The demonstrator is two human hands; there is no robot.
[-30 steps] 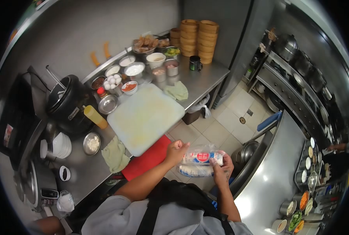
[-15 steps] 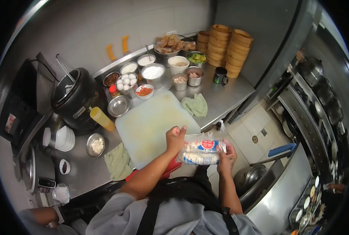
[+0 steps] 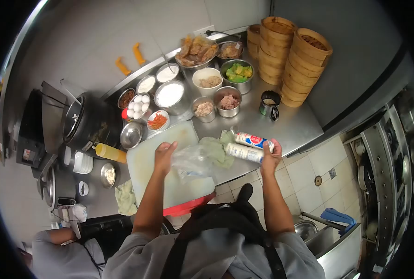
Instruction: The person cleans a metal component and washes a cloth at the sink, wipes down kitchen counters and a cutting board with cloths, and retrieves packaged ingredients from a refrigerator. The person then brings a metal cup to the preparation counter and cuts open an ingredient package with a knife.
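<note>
My left hand (image 3: 165,157) is closed on a clear plastic bag (image 3: 190,160), which hangs crumpled over the white cutting board (image 3: 146,174). My right hand (image 3: 271,157) grips two white tube-shaped packages at their right ends. The upper package (image 3: 252,139) carries a red and blue label; the lower package (image 3: 244,152) lies alongside it, mostly white with blue print. Both overlap the counter's front edge in this view, just right of a crumpled green cloth (image 3: 220,151).
Behind the board stand bowls of meat (image 3: 228,101), white powder (image 3: 170,94), eggs (image 3: 138,107) and shredded orange food (image 3: 157,121). Bamboo steamers (image 3: 304,67) are stacked at back right, near a black mug (image 3: 269,103). A yellow squeeze bottle (image 3: 110,152) lies left. Another person (image 3: 65,253) is at lower left.
The two packages have come out of the plastic bag. My right hand has carried them up and right over the counter; my left hand has moved left with the bag.
</note>
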